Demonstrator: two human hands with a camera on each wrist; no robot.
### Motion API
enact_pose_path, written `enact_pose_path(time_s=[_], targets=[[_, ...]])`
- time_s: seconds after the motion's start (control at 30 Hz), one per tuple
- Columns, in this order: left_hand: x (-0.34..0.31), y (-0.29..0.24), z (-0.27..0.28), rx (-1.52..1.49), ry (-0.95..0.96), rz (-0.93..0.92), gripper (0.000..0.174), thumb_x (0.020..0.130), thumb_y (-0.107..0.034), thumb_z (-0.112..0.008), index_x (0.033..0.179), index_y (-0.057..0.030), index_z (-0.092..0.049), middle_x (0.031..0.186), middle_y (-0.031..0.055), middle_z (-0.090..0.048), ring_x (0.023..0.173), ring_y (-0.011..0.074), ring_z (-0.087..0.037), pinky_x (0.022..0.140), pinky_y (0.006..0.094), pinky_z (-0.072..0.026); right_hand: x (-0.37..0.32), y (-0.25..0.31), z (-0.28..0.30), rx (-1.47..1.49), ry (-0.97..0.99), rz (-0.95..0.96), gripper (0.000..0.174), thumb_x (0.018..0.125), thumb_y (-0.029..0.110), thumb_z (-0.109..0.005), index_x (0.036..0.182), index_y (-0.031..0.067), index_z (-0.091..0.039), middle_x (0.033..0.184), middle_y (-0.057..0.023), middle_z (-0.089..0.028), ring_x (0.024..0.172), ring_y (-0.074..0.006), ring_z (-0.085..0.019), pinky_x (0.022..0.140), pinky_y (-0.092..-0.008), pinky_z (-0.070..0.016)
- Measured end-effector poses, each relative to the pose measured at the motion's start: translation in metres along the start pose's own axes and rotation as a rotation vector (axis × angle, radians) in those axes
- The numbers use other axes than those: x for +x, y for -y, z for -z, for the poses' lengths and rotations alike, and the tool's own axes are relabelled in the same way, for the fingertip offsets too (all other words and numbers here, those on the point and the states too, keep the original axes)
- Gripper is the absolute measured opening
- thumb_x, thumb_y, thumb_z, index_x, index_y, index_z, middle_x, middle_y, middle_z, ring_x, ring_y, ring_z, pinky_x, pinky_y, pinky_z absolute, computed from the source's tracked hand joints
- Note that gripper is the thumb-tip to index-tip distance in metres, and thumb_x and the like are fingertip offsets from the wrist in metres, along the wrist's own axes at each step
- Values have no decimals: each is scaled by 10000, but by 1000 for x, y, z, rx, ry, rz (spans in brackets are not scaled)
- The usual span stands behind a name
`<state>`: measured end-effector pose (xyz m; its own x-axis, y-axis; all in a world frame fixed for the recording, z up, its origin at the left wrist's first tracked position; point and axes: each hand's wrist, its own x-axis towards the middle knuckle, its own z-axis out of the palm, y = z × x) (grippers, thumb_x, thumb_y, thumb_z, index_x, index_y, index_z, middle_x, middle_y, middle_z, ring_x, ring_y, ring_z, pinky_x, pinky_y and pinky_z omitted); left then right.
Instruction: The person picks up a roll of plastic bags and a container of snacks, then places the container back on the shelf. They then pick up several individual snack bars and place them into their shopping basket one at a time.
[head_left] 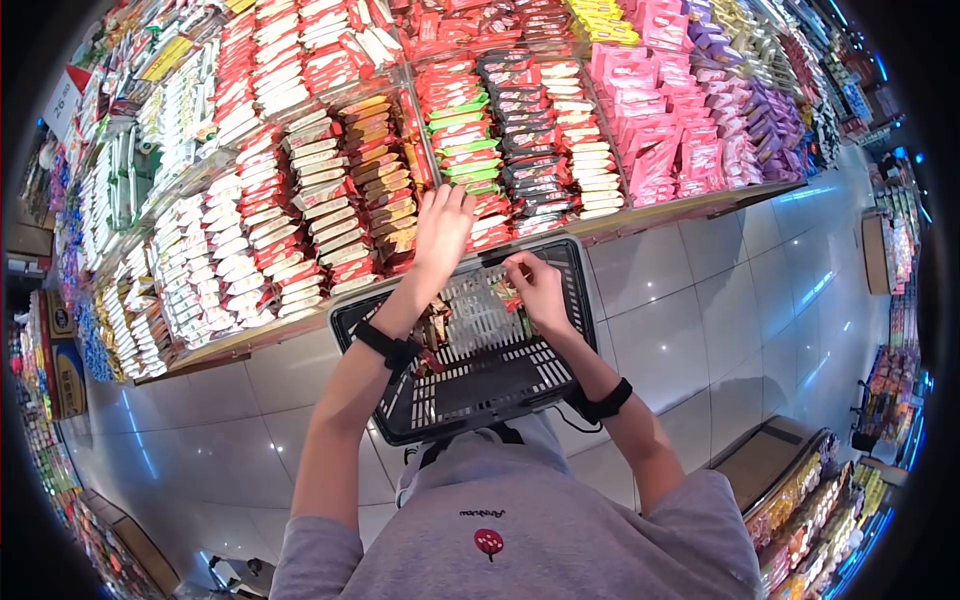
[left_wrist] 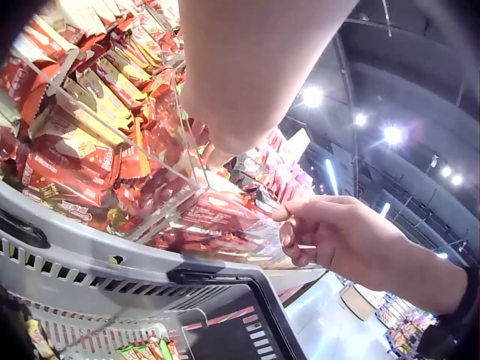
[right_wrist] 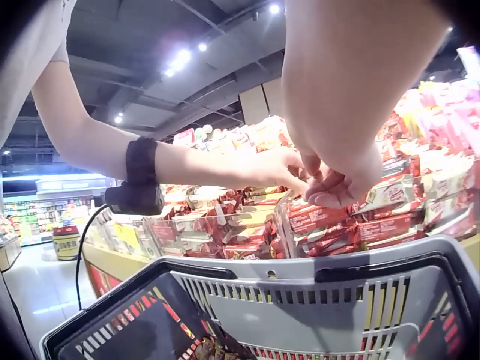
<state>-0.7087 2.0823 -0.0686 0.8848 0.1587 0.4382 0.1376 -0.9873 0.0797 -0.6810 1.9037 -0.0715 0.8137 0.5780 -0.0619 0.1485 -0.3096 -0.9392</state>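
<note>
My left hand (head_left: 447, 228) reaches over the basket to the display, its fingertips at the snack packets beside a clear divider. Red packets (head_left: 490, 232) and green packets (head_left: 468, 140) lie around those fingers. Over the basket's far right part hovers my right hand (head_left: 538, 290), fingers loosely curled; in the left wrist view the right hand (left_wrist: 337, 232) shows nothing between its fingers. Below both hands is a grey and black slotted shopping basket (head_left: 400, 432). Inside lie some small packets, among them green and red ones (left_wrist: 150, 349). The left fingertips are hidden in the wrist views.
The sloped display holds rows of wrapped snacks, with black packets (head_left: 525, 130) and pink packets (head_left: 650, 120) to the right. Clear dividers (left_wrist: 165, 169) stand up between sections. Tiled floor (head_left: 690, 290) runs around the display, and another stocked stand (head_left: 790, 500) is at lower right.
</note>
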Motion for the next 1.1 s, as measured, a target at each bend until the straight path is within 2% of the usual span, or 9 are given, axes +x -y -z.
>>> enact_pose_path(time_s=[0.2,0.33,0.47,0.57,0.73,0.83,0.93,1.0,1.1], targets=[[16,3,2,73,65,-45,309,583,-242,-723,807,-74,-591,786,36,-556,804,177,-521,703,308,-378,-4,-12,-1,22,-5,16,94,827,78,-546,810,-13,-564,635,-112,-582,569,-184,-575,549,-297,-436],[18,1,-3,155,114,-37,303,617,-244,-717,827,-70,-585,781,46,-550,819,195,-519,725,320,-379,-4,-10,0,23,-6,7,99,828,87,-547,807,-8,-563,610,-112,-565,550,-183,-561,543,-298,-431],[18,-1,-4,156,145,-10,284,631,-196,-709,854,-73,-581,806,48,-547,828,193,-520,724,322,-380,-3,-3,6,6,-22,20,108,832,94,-546,801,-8,-561,593,-106,-554,534,-157,-548,531,-285,-426],[17,-2,-2,145,2,-46,93,685,-108,-567,771,-84,-591,746,42,-554,760,178,-529,654,324,-390,6,8,18,-2,-81,114,105,834,89,-542,802,-8,-565,592,-102,-555,531,-135,-545,520,-274,-424],[14,0,-4,139,21,-54,95,688,-116,-567,775,-85,-591,745,38,-547,761,185,-528,655,323,-392,43,15,52,80,-168,176,79,838,45,-513,809,-8,-564,624,-76,-588,561,-101,-565,524,-249,-440],[16,-3,-2,110,21,-72,89,694,-123,-565,771,-85,-591,747,40,-544,759,186,-527,653,319,-393,72,24,77,-29,-198,197,86,830,29,-500,839,-5,-579,635,-76,-594,572,-99,-574,528,-248,-444],[25,-16,4,-69,7,-63,85,696,-119,-605,763,-73,-581,773,56,-541,789,208,-532,699,332,-414,111,13,97,-275,-267,220,87,778,39,-563,848,-5,-589,671,-127,-607,569,-208,-595,553,-306,-460],[36,-29,5,-190,14,-57,113,700,-120,-640,777,-76,-569,794,55,-533,814,227,-531,733,343,-425,139,-3,103,-391,-310,390,115,745,51,-598,852,9,-592,722,-140,-604,626,-264,-598,585,-342,-469],[63,-50,13,-390,-47,44,82,717,-103,-630,749,-59,-568,776,59,-543,773,246,-557,691,368,-461,161,-5,100,-534,-263,458,154,709,64,-632,855,36,-594,790,-142,-589,713,-313,-590,633,-387,-475]])
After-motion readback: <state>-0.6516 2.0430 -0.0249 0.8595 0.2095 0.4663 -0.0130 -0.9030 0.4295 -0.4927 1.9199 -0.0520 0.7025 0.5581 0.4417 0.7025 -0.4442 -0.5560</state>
